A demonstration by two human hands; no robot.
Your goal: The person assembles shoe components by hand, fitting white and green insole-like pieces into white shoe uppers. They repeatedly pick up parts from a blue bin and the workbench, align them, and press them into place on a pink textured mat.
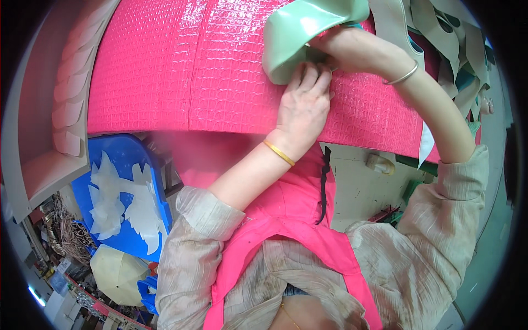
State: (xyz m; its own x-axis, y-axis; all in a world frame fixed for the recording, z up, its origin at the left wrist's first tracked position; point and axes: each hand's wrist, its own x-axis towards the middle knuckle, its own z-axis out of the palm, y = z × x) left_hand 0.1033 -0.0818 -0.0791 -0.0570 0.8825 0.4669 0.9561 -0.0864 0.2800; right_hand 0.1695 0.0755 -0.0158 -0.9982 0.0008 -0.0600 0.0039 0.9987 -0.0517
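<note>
A glossy mint-green piece of sheet material (300, 27), leather-like and curled up in folds, lies at the far middle of the pink-covered table (148, 71). My left hand (304, 107) has its fingers bent and pressed together at the piece's near edge; a yellow bangle circles that wrist. From the right, my right hand (346, 48) reaches in with its fingers curled under the piece's raised fold, and the fingertips are partly hidden there. The two hands almost meet. A bit of teal shows behind the piece, above the right hand.
Pale cut pieces (448, 33) hang in overlapping layers at the far right. A grey shelf box (30, 110) on the left holds several flaps. Below it are a blue tray (118, 234) with white cut-outs and a cream domed object (118, 275).
</note>
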